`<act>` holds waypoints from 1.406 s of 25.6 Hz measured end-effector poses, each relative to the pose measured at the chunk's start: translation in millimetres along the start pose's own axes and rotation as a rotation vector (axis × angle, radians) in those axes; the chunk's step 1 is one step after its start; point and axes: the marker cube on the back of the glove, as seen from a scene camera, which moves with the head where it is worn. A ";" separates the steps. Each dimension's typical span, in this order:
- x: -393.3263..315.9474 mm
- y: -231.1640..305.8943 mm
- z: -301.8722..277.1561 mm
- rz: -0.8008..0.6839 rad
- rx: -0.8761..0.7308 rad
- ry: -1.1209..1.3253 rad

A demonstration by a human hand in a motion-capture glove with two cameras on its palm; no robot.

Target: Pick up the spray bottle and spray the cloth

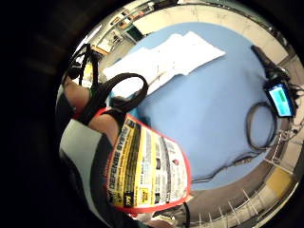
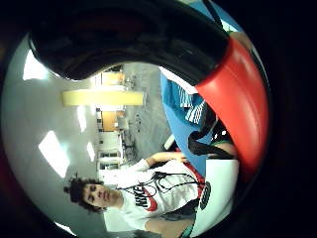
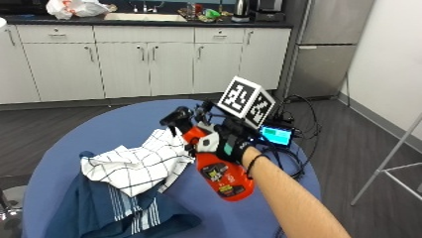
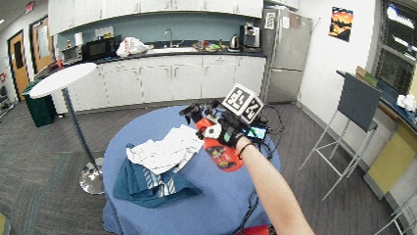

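Note:
My gloved right hand (image 3: 227, 144) grips the neck of a red spray bottle (image 3: 223, 177) and holds it tilted above the round blue table (image 3: 79, 136). The bottle's black nozzle (image 3: 177, 117) points left, toward a white checked cloth (image 3: 138, 163) lying just beyond it. That white cloth rests on a dark blue striped cloth (image 3: 112, 210). In the little finger side palm view the bottle's yellow and white label (image 1: 147, 171) is close to my palm, with the white cloth (image 1: 166, 59) on the table beyond. The wide outside view shows my hand (image 4: 224, 132), the bottle (image 4: 221, 155) and the cloth (image 4: 163, 152).
A small device with a lit screen (image 3: 277, 135) and black cables (image 3: 293, 163) lie at the table's right edge. White cabinets (image 3: 145, 59) and a steel fridge (image 3: 330, 44) stand behind. A round side table on a pole (image 4: 62, 78) stands to the left.

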 end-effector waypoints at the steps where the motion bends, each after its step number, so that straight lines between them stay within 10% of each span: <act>1: 2.1 -3.0 10.8 -0.001 -0.029 0.004; 36: -57.5 -28.1 25.3 -0.036 -0.109 0.103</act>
